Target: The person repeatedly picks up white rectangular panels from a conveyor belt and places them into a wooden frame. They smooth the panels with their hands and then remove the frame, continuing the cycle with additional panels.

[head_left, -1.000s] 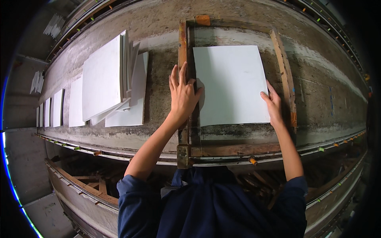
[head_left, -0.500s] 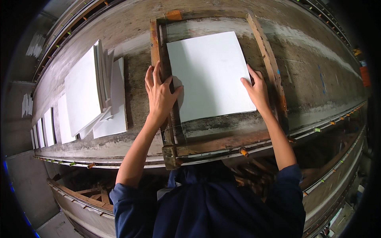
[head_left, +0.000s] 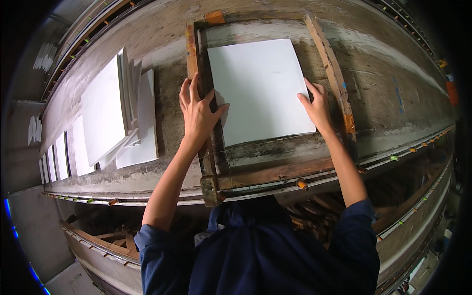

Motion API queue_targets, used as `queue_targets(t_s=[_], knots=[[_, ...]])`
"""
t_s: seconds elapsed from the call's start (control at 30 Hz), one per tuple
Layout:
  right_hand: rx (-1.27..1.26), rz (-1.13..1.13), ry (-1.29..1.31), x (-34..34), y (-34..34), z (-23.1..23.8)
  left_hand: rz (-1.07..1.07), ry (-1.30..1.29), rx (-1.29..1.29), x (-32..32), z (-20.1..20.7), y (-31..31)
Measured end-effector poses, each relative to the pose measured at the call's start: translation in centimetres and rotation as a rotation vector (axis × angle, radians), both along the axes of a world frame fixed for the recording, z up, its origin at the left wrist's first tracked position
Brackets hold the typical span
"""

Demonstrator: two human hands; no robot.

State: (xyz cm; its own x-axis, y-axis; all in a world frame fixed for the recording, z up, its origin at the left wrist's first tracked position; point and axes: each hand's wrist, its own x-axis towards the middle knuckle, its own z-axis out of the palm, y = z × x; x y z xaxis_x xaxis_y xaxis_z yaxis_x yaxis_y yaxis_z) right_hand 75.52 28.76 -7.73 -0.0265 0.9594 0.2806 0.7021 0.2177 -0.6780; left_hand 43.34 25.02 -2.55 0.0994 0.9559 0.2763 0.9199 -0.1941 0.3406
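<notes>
A white rectangular sheet, smooth and blank, lies flat inside an open wooden frame on the long worn table. My left hand rests across the frame's left bar, fingers spread, with the thumb reaching to the sheet's left edge. At the opposite edge, my right hand holds the sheet, its thumb over the border and the fingers along the side. The undersides of these right fingers are hidden. Orange tape marks the frame's top left corner and its right bar.
Left of the frame leans an uneven stack of white boards, with more white sheets farther left. Orange and green pegs line the rail along the table's near edge. Below it are wooden pieces.
The sheet has shifted very slightly away from me within the frame. Both hands keep nearly the same places, and the rest of the scene looks alike.
</notes>
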Motion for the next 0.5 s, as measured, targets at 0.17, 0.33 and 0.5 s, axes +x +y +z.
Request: queue_targets(t_s=[0.17,0.33,0.5], knots=[[-0.041,0.0,0.041,0.3,0.06,-0.36,0.02,0.015,0.016,0.16,0.32,-0.21],[-0.051,-0.002,0.042,0.48,0.05,-0.52,0.014,-0.004,0.028,0.06,0.14,-0.3],[-0.055,0.002,-0.013,0.28,-0.3,0.13,0.017,-0.028,0.038,0.16,0.21,-0.29]])
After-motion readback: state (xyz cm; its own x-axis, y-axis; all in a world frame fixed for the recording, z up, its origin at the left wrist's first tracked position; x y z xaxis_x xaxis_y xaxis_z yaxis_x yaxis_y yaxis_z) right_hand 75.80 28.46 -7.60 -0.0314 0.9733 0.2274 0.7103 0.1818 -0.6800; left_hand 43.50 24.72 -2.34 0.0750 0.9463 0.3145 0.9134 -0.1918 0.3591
